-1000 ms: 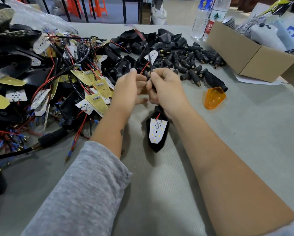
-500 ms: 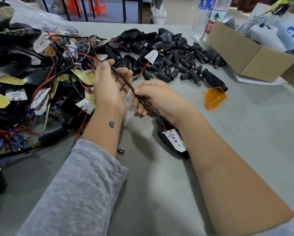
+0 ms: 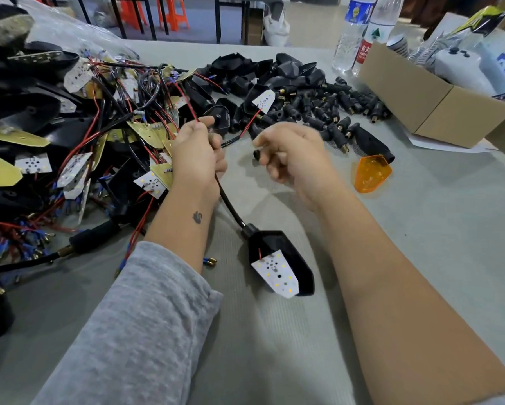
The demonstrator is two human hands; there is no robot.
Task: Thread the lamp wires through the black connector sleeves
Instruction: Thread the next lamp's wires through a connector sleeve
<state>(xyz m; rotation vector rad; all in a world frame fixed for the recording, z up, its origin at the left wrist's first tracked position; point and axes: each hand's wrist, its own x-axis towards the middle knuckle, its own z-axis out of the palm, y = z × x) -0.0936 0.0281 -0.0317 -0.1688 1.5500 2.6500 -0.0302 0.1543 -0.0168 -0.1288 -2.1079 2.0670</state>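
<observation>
Head view
Left hand: centre of frame, fingers clenched round the lamp wires and the black sleeved cable.
Right hand: just right of it, blurred, fingers curled round a small black connector sleeve.
Lamp housing: lower centre on the grey table, white LED board facing up.
Loose sleeves: heaped upper centre.
Orange lens: right of the hands.

two hands, two water bottles, one orange lens, one cardboard box
</observation>
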